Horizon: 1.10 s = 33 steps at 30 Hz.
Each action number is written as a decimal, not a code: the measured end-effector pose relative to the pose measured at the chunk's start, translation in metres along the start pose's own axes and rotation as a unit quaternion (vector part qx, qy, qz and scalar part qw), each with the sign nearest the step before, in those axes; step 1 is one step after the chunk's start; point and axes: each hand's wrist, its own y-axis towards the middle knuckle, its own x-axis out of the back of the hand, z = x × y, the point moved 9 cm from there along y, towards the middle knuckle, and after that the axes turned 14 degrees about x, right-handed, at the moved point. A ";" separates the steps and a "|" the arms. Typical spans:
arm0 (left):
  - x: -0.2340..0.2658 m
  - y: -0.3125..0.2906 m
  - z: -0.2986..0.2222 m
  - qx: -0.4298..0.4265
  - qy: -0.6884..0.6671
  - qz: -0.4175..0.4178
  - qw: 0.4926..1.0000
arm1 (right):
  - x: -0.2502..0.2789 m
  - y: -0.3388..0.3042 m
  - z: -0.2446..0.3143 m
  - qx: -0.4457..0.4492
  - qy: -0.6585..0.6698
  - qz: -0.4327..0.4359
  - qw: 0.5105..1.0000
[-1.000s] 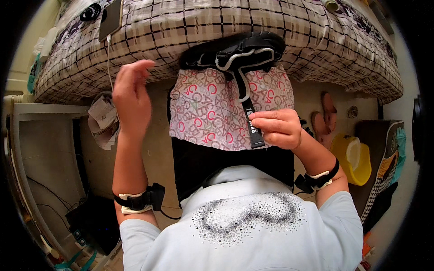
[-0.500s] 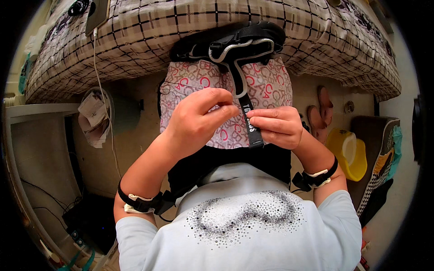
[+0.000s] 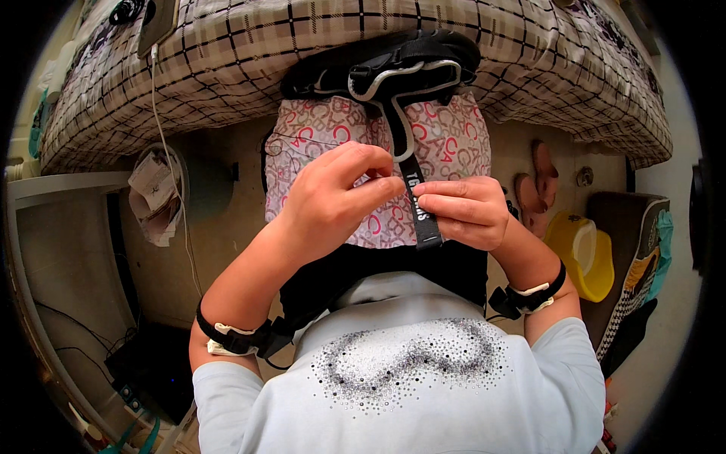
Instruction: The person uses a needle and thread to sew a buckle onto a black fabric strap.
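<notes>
A black bag (image 3: 423,54) with light grey piping lies at the edge of the bed, over my knees. From it a black webbing strap (image 3: 428,229) with white lettering runs down across my lap. My right hand (image 3: 470,212) pinches this strap from its right side, with thumb and fingers pressed together. On the opposite side, my left hand (image 3: 336,185) is closed in a pinch, its fingertips close to the strap's left edge. Whatever is between those fingertips, if anything, is too small to make out. The strap's lower end hangs loose below my right hand.
A bed with a checked cover (image 3: 234,57) spans the far side. At left stand a bin (image 3: 200,181) with papers and a white cable (image 3: 168,129). Pink slippers (image 3: 541,178), a yellow basin (image 3: 594,265) and a dark box (image 3: 624,227) are at right.
My left fingertips have shifted slightly right, toward the strap. My right hand keeps its pinch, and the whole view has moved only a little.
</notes>
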 end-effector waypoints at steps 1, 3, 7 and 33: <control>0.000 0.000 0.000 0.000 0.002 0.002 1.000 | 0.000 0.000 0.000 0.000 0.000 0.002 1.000; -0.001 0.000 -0.001 0.000 0.005 0.005 1.000 | 0.000 0.000 0.000 0.003 -0.003 0.003 1.000; -0.002 0.000 -0.001 -0.008 0.004 0.009 1.000 | 0.000 -0.001 0.000 -0.003 0.000 0.003 1.000; -0.023 0.011 0.077 0.238 -0.354 0.026 0.904 | -0.035 -0.038 -0.076 -0.596 0.439 -0.274 0.613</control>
